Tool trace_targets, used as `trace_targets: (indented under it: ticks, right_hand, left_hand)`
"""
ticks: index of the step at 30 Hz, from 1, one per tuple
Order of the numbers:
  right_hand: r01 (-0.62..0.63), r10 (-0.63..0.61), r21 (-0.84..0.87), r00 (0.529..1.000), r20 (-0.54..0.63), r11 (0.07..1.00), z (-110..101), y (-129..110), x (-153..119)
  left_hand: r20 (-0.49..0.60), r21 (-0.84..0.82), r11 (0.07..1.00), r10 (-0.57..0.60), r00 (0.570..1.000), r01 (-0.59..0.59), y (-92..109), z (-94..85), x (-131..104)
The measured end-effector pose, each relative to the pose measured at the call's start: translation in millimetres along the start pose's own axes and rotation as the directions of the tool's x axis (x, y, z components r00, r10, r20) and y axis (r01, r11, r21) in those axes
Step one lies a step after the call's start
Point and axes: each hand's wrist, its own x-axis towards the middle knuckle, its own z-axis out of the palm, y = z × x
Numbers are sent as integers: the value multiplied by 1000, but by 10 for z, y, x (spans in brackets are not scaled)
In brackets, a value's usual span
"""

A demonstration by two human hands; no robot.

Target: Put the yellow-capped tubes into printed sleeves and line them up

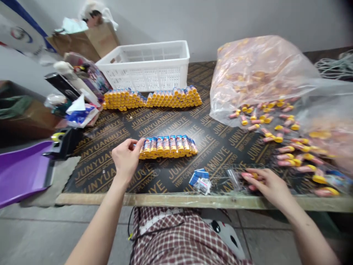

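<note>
pinched tubes at row's left end with left hand; curled right hand over pieces by table edge, couldn't tell if gripped.

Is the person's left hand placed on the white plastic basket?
No, the left hand is at the left end of the nearer row of blue-and-yellow cylinders, apart from the white plastic basket behind.
</note>
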Motion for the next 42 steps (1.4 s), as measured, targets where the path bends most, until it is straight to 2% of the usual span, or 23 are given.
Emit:
trace_targets:
  ticks: [1, 2, 3, 4, 5, 6, 8, 11, 16, 20, 23, 25, 26, 29, 31, 32, 34, 37, 39, 42]
  right_hand:
    - [-16, 16, 18, 999, 47, 1000, 14, -31, -8]
    - [-29, 26, 35, 995, 92, 999, 20, -60, -13]
    - [-36, 30, 44, 992, 122, 998, 19, -87, -14]
    - [-35, 30, 37, 991, 128, 999, 13, -111, -12]
    - [-23, 20, 21, 992, 122, 1000, 4, -135, -9]
    - [1, -1, -4, 995, 102, 1000, -5, -160, -6]
    - [70, -68, -61, 997, 31, 996, -19, -211, -3]
    - [122, -125, -67, 991, -40, 990, -14, -299, -18]
    - [106, -103, 41, 991, -85, 993, 42, -508, -66]
    - [188, -177, 58, 971, -160, 980, 90, -722, -93]
    - [146, -121, 146, 979, -166, 979, 156, -888, -130]
    - [93, -50, 284, 986, -156, 954, 219, -1006, -169]
    - [79, -24, 365, 988, -152, 928, 254, -1067, -191]
    - [78, -13, 544, 992, -122, 835, 352, -1245, -272]
    - [102, -57, 600, 994, -94, 793, 406, -1340, -332]
    - [120, -86, 620, 993, -85, 775, 429, -1377, -363]
    - [165, -139, 636, 986, -91, 754, 470, -1427, -421]
    - [222, -185, 585, 975, -124, 780, 518, -1462, -490]
    - [249, -209, 541, 968, -136, 803, 539, -1476, -521]
    - [301, -256, 478, 954, -159, 825, 558, -1489, -545]
  left_hand:
    - [11, -71, 997, 15, 1000, -14, 80, 42, -127]
    - [77, -139, 990, 35, 996, -25, 162, 106, -271]
    - [201, -196, 980, 67, 977, -27, 243, 188, -425]
    - [346, -228, 973, 110, 932, -31, 319, 285, -579]
    - [472, -219, 974, 153, 868, -53, 385, 388, -723]
    - [561, -175, 981, 170, 810, -85, 437, 491, -849]
    - [648, -74, 986, 159, 745, -147, 498, 662, -1028]
    - [666, 7, 984, 129, 734, -179, 506, 784, -1127]
    - [674, -12, 991, 106, 731, -133, 492, 781, -1104]
    - [647, -108, 994, 92, 757, -29, 482, 782, -1073]
    - [637, -230, 964, 48, 770, 131, 464, 774, -1050]
    - [662, -351, 890, 17, 749, 290, 464, 753, -1033]
    - [684, -413, 821, -5, 729, 393, 469, 736, -1024]
    - [771, -511, 501, -92, 630, 698, 503, 667, -995]
    - [809, -512, 315, -134, 572, 799, 528, 614, -972]
    - [816, -513, 259, -149, 559, 818, 536, 592, -960]
    - [816, -521, 188, -176, 550, 833, 541, 561, -940]
    - [809, -535, 111, -216, 546, 837, 520, 554, -924]
    - [802, -543, 90, -239, 547, 835, 501, 563, -924]
    - [787, -552, 105, -261, 559, 827, 491, 567, -933]
